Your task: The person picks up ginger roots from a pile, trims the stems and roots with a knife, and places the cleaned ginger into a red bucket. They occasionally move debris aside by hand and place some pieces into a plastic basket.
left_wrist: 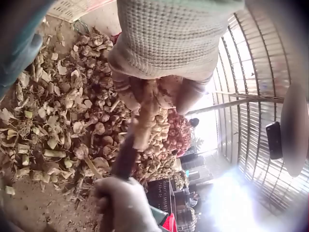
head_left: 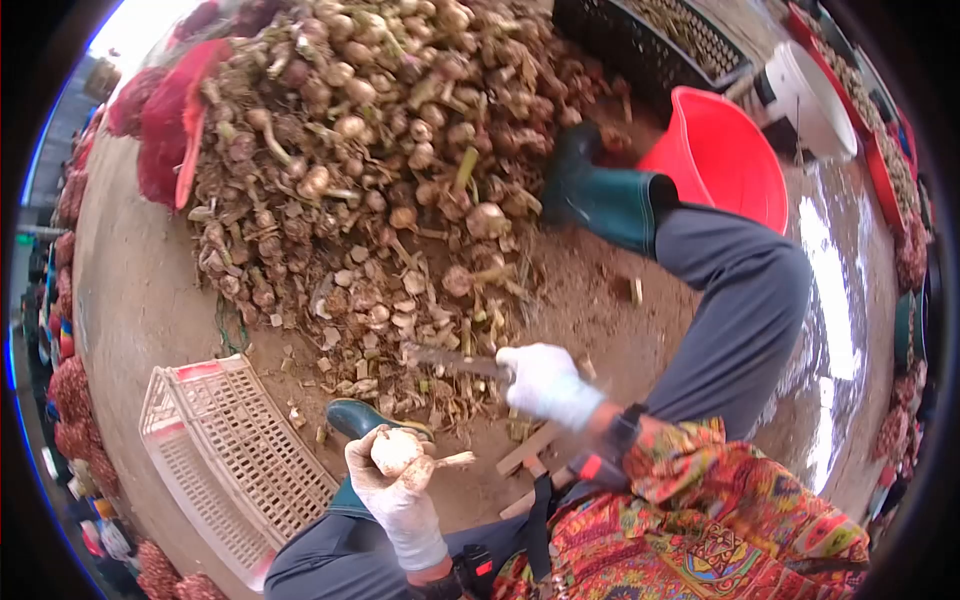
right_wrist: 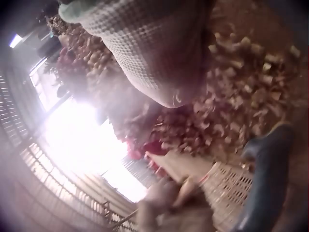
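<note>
In the head view my gloved left hand (head_left: 395,500) grips a pale garlic bulb (head_left: 397,452) above my lap, its dry stem (head_left: 455,460) sticking out to the right. My gloved right hand (head_left: 548,385) holds a knife (head_left: 455,361) by its handle, the dark blade pointing left over the scraps. From the left wrist the knife blade (left_wrist: 125,157) overlaps the end of the garlic stem (left_wrist: 143,126), with the right hand (left_wrist: 126,205) below. The right wrist view is blurred; the right glove (right_wrist: 149,53) hides the knife there.
A large heap of garlic (head_left: 380,120) lies ahead, with cut stems (head_left: 380,320) scattered nearer. A beige plastic crate (head_left: 240,440) stands left, a red basin (head_left: 735,160) and white bucket (head_left: 815,100) at right. A black crate (head_left: 640,50) is behind. Green boots (head_left: 610,205) flank the scraps.
</note>
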`<state>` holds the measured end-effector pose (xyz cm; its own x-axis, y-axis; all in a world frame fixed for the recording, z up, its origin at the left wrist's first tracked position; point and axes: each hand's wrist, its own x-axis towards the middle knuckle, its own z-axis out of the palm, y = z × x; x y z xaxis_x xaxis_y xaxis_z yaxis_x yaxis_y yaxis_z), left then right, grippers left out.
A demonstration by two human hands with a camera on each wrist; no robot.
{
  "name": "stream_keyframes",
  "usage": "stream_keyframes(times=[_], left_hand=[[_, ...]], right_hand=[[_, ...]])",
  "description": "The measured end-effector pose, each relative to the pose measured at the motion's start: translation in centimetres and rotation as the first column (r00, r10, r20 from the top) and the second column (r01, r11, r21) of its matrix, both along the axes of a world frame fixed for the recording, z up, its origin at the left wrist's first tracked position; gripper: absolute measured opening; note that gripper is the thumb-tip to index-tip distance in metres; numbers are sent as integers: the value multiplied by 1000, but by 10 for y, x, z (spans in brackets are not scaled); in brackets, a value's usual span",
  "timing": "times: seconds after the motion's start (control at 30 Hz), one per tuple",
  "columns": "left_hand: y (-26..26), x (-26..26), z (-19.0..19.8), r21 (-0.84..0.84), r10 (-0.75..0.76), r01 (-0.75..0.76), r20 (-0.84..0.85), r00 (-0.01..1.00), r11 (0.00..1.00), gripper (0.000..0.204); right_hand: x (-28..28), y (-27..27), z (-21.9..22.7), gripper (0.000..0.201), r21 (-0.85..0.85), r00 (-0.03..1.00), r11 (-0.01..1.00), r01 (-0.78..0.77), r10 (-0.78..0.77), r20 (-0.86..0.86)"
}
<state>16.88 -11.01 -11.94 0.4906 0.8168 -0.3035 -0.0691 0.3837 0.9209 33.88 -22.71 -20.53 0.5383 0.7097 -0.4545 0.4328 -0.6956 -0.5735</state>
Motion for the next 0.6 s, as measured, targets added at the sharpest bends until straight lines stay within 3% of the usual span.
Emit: stream_keyframes(times=[0.03, 0.1, 0.13, 0.17, 0.23, 0.3, 0.33, 0.37, 0.43, 0.5, 0.57, 0.6], left_hand=[[2, -4, -5, 2, 19, -19, 18, 1000, 1000, 62], [1, -1, -4, 52, 21, -16, -106, 994, 999, 61], [-2, 2, 4, -94, 13, -15, -15, 1000, 995, 60], [-2, 0, 1, -97, 9, -11, -28, 1000, 995, 60], [0, -6, -7, 49, -51, 57, -124, 991, 997, 60], [0, -10, -7, 33, -49, 54, -132, 990, 998, 61], [3, -9, -8, 22, -46, 49, -129, 991, 999, 62], [6, -5, -10, 10, -35, 37, -124, 992, 999, 63], [6, -1, -12, -73, 30, -42, -155, 987, 996, 59], [9, -3, -25, -173, 106, -117, -68, 992, 978, 60], [8, -1, -30, -196, 126, -139, -75, 989, 971, 60], [8, 1, -32, -213, 158, -171, -77, 984, 962, 60]], right_hand=[[-10, 0, 18, 17, 74, 999, 997, 36, -36, -6], [-22, -7, 43, 12, 404, 994, 910, -94, 106, -7], [-29, -7, 53, 15, 405, 986, 901, -155, 168, 5], [-35, -6, 57, 17, 408, 974, 889, -209, 225, 9], [-38, -3, 37, 18, 432, 978, 881, -192, 207, 12], [-23, 4, 15, 17, 124, 991, 984, -127, 123, 45], [-14, -1, 15, 10, 78, 998, 996, -45, 42, 44], [-11, 1, 20, 10, 76, 997, 996, -52, 48, 52], [-24, -7, 31, 10, 297, 928, 914, 275, -173, -329], [-37, -5, 22, 21, 189, 918, 938, 291, -217, -333], [-48, -3, 27, 21, 200, 851, 901, 385, -263, -455], [-49, 0, 33, 21, 281, 886, 888, 364, -237, -399]])
